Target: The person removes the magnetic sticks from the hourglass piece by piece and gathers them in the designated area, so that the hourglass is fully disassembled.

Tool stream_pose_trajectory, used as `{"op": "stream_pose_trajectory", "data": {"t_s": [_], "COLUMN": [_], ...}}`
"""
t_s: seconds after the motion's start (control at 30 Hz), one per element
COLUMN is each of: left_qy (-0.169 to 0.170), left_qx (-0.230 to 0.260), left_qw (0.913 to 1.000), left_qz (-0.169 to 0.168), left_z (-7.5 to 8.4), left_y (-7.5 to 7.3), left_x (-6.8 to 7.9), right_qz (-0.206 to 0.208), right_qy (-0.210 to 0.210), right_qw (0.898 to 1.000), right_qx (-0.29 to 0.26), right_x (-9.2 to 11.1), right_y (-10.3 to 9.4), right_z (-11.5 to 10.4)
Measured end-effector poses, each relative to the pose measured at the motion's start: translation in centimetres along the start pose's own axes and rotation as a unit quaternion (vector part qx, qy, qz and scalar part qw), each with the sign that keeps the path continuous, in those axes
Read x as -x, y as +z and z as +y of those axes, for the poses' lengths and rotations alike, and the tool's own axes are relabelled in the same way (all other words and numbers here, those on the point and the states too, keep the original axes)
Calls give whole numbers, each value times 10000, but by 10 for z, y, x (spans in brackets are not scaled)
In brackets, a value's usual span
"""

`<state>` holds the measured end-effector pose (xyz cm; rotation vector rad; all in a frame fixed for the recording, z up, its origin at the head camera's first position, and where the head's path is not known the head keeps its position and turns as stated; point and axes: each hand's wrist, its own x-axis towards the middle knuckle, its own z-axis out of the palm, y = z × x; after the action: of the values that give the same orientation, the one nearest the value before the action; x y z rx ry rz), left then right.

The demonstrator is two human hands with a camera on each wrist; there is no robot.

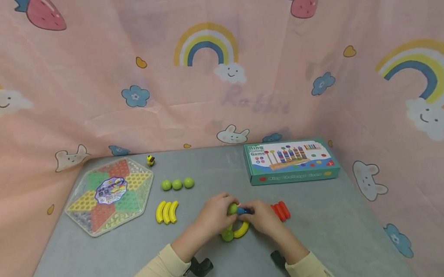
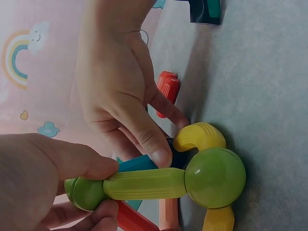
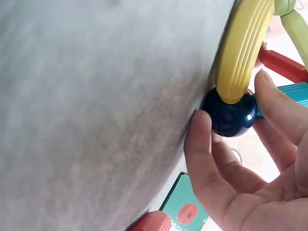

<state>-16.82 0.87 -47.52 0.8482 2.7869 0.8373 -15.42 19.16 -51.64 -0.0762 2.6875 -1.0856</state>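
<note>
Holding ball-and-rod frame [image 1: 242, 230] at near centre, pinching far green ball [image 2: 86, 195] with left hand [image 1: 217, 215], dark blue ball [image 3: 231, 115] with right hand [image 1: 265, 217]. Probably light, stiff, slick; best gripped at balls.

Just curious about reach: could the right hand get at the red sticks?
Likely yes: the red sticks lie beside the right hand with nothing visibly between, though it holds the dark blue ball.

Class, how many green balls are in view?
5: left ball, middle ball and right ball in a row on the table; held ball in the left hand; corner ball on the structure. More may be hidden.
</note>
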Motion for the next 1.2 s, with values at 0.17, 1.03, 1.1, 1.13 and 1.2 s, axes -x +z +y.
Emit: {"op": "stream_pose_trajectory", "data": {"t_s": [0.17,1.03,1.1,1.13,1.2], "left_qy": [-116,-206,-229,-248,-246], "left_qx": [42,267,327,341,370], "left_qw": [9999,9994,9992,9991,9990], "left_qz": [-47,12,-3,-11,-17], "left_z": [1,5,5,5,6], "left_y": [0,1,1,1,1], "left_x": [0,1,1,1,1], "right_qz": [-55,-16,-38,-55,-77], "right_qy": [-142,-115,-111,-97,-53], "right_qw": [9999,9999,9999,9999,9999], "right_qx": [-33,-3,-44,-48,-54], "right_x": [-1,1,2,3,4], "right_y": [-1,-1,-2,-2,-2], "right_z": [0,-2,-2,-3,-3]}}
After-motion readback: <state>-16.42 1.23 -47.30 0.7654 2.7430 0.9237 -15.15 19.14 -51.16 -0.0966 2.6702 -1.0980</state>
